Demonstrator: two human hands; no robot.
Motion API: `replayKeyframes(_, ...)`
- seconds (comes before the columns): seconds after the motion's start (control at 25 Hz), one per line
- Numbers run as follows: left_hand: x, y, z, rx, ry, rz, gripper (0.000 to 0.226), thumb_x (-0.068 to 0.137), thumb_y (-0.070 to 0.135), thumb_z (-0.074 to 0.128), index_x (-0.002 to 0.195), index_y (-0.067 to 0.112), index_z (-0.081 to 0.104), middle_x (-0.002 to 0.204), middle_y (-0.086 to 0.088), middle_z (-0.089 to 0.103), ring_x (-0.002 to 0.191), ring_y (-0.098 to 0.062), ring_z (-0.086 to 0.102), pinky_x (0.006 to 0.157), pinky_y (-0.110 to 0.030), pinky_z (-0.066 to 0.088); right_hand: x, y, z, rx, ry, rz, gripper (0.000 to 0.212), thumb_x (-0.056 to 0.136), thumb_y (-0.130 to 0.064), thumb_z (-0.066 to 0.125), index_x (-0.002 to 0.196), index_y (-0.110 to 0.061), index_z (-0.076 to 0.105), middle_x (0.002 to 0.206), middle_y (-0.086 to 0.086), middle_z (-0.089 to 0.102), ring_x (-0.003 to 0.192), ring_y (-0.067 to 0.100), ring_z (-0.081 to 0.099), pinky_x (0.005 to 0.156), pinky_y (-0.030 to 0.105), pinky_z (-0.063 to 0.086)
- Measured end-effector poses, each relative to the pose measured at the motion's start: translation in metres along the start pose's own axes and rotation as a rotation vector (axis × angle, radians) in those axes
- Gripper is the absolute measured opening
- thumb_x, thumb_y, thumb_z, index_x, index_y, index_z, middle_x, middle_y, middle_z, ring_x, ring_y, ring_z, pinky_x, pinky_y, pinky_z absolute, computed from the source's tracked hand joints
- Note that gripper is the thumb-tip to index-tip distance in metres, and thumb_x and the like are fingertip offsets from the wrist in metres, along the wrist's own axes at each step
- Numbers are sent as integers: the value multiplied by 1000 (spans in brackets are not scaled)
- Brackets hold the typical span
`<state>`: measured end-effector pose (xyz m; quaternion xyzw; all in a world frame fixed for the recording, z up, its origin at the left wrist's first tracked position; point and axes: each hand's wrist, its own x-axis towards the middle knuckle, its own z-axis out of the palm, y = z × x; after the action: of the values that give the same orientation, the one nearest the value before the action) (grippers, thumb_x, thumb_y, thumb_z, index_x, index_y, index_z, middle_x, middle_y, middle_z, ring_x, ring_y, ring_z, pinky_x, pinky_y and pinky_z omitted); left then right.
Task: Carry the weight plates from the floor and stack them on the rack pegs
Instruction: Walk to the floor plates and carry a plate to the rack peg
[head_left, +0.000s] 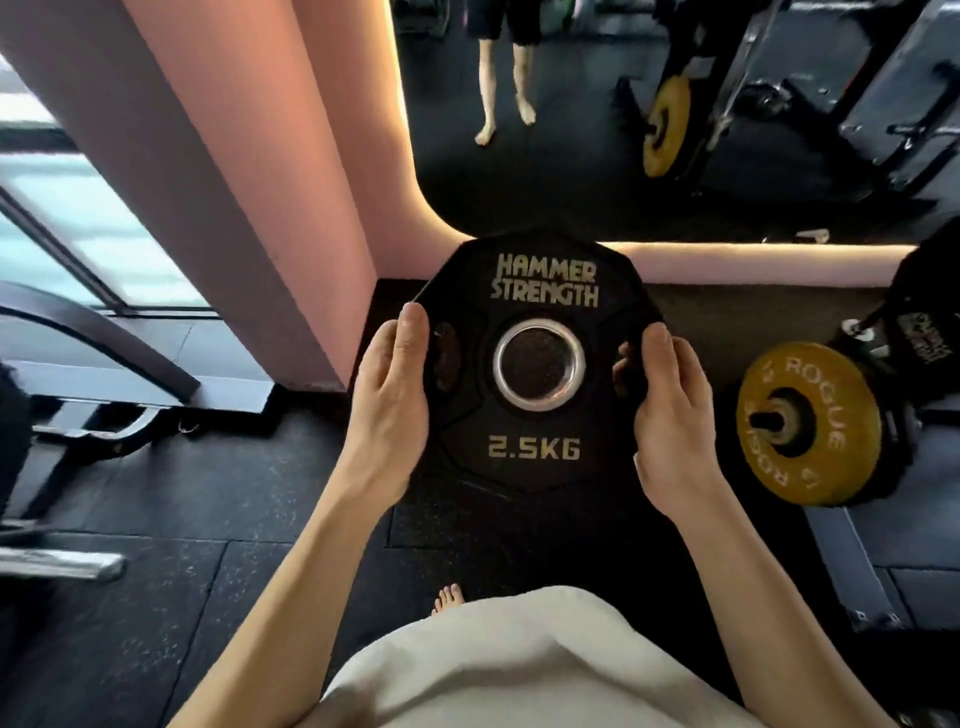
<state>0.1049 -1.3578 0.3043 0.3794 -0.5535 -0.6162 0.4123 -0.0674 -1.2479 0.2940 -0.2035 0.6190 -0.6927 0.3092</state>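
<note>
Black 2.5 kg Hammer Strength plate (540, 364) held level at waist height, clear of the rubber floor (208, 493), left hand (389, 410) and right hand (672, 415) gripping opposite edges, fingers curled through its grip slots; a slackened grip could drop it onto the bare foot (448, 597) below, short of the yellow Rogue plate (810, 423) on its peg (768, 419).

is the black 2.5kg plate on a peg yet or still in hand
In hand: the black plate is gripped at its sides by left hand and right hand, centre hole empty.
</note>
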Motion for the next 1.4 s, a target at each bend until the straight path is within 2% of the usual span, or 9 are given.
replayKeyframes(0.16, 103, 9, 15, -1, -138, -24, 47, 89, 62, 48, 91, 17, 60, 95, -4, 56, 88, -22, 50, 83, -43, 43, 72, -13, 29, 63, 107, -14, 34, 87, -57, 57, 89, -24, 63, 91, -1, 65, 92, 19, 61, 97, 49, 50)
replayKeyframes(0.36, 218, 5, 68, 58, -307, 14, 40, 96, 56, 43, 85, 26, 67, 86, 3, 68, 87, -16, 64, 81, -33, 50, 166, -20, 31, 92, 251, -81, 26, 98, -40, 48, 104, -18, 61, 92, -11, 71, 90, 5, 69, 76, 23, 56)
replayKeyframes(0.48, 275, 8, 117, 100, -419, 23, 41, 97, 50, 37, 83, 22, 63, 76, 10, 67, 77, -4, 65, 70, -19, 49, 221, -29, 19, 92, 341, -86, 34, 88, -54, 52, 103, -25, 63, 103, -6, 72, 102, 13, 68, 88, 37, 57)
replayKeyframes(0.56, 311, 12, 148, 106, -482, 54, 48, 93, 58, 38, 86, 17, 62, 78, 5, 68, 78, -9, 66, 71, -25, 51, 253, -40, 9, 62, 394, -113, 37, 77, -65, 56, 95, -33, 65, 105, -3, 71, 106, 19, 67, 95, 49, 53)
replayKeyframes(0.68, 362, 10, 199, 106, -593, 19, 60, 90, 66, 41, 93, 9, 60, 90, -11, 67, 87, -26, 66, 84, -46, 54, 293, -55, -10, 7, 542, -151, 34, 76, -70, 55, 84, -39, 66, 101, -1, 69, 101, 20, 65, 94, 53, 52)
replayKeyframes(0.88, 415, 12, 291, 30, -791, -7, 75, 82, 73, 46, 109, 3, 57, 110, -29, 59, 107, -47, 57, 93, -66, 45, 337, -79, -49, -21, 805, -220, 23, 98, -47, 46, 90, -32, 61, 81, -18, 68, 83, 0, 64, 76, 26, 50)
replayKeyframes(1.12, 471, 34, 420, -57, -1115, -18, 81, 78, 78, 49, 108, 4, 60, 111, -29, 59, 110, -46, 56, 96, -65, 43, 389, -129, -88, -23, 1128, -346, 29, 72, -67, 57, 78, -41, 67, 87, -10, 68, 91, 14, 64, 88, 43, 52)
replayKeyframes(1.28, 482, 73, 502, -144, -1265, 67, 62, 86, 62, 45, 104, 6, 65, 104, -20, 67, 104, -37, 63, 96, -58, 46, 409, -182, -116, -130, 1329, -449, 43, 64, -79, 55, 81, -42, 68, 86, -12, 71, 87, 10, 66, 81, 37, 51)
replayKeyframes(1.4, 478, 112, 563, -218, -1327, 156, 54, 86, 61, 44, 86, 12, 65, 82, -6, 69, 81, -23, 66, 78, -46, 52, 418, -233, -141, -138, 1403, -575, 41, 68, -71, 56, 81, -34, 68, 86, -2, 67, 83, 14, 63, 80, 37, 48)
